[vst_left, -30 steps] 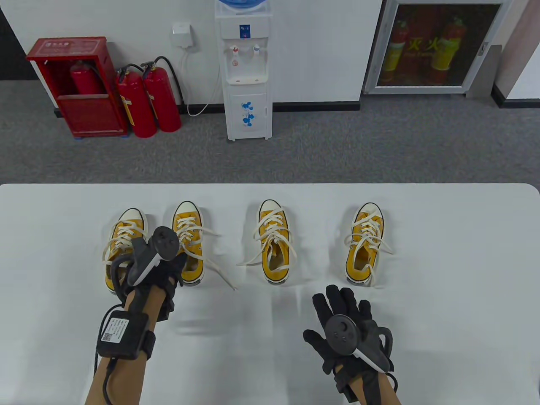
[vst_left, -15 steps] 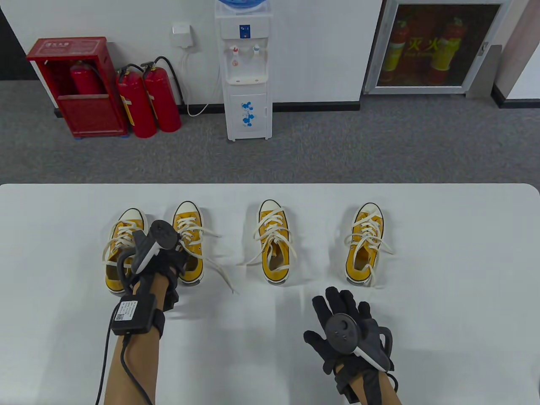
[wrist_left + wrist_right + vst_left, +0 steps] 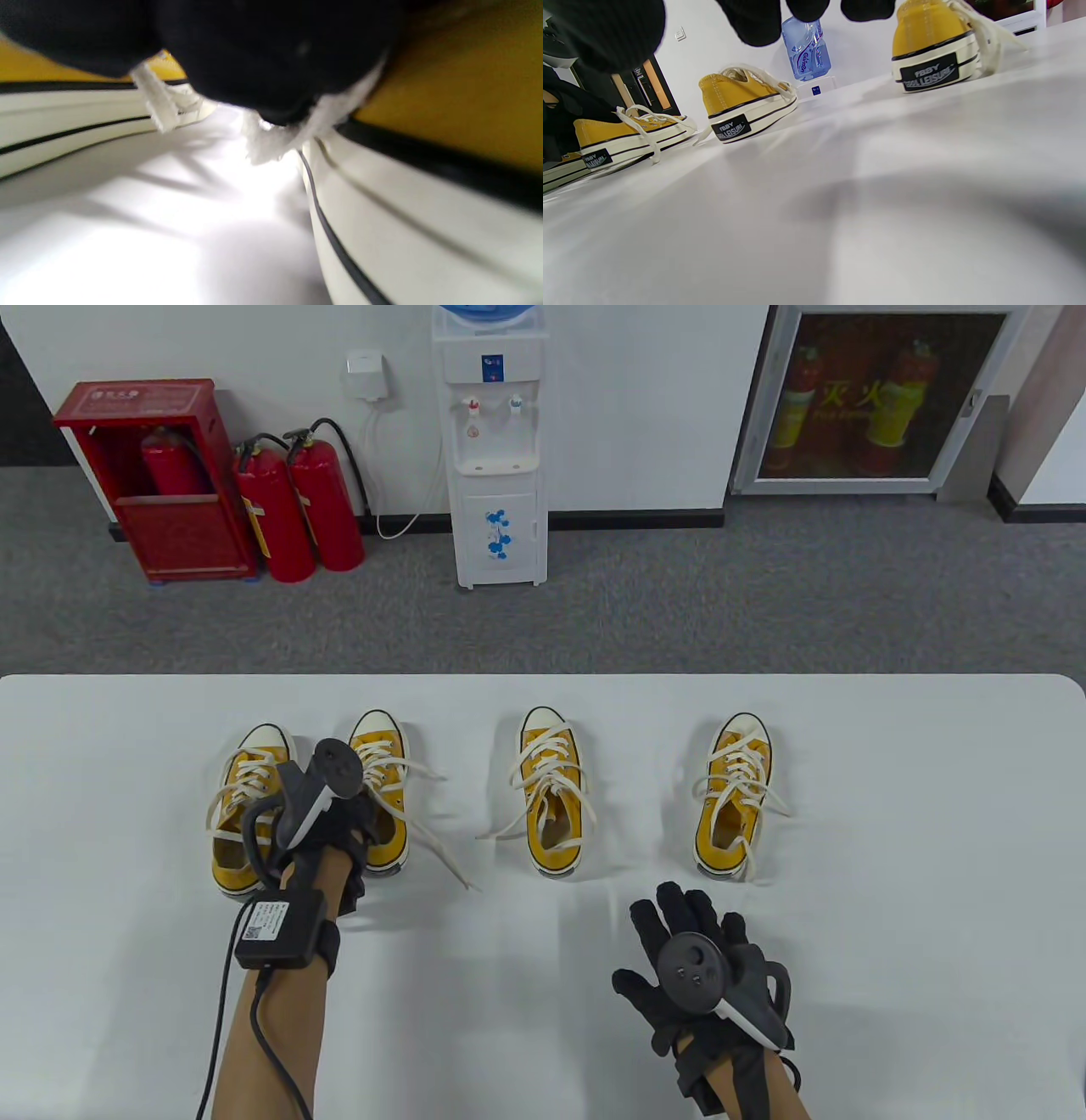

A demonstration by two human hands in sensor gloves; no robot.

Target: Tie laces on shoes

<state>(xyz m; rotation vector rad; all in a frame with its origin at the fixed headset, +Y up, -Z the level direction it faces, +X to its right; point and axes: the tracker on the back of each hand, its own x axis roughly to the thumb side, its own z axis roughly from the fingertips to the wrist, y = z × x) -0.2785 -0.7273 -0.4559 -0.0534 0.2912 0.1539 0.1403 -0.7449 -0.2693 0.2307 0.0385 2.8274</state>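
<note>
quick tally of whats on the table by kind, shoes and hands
yellow shoes: 4
gloved hands: 2, left hand, right hand
total: 6

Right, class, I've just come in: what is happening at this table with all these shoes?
A person in sensor gloves is at a white table with four yellow sneakers in a row, all laces untied. The left hand is down between the two leftmost sneakers, and the left wrist view shows white lace at its fingers, though blur hides the exact grip. The right hand lies open on the table, near the rightmost sneaker, holding nothing.
</note>
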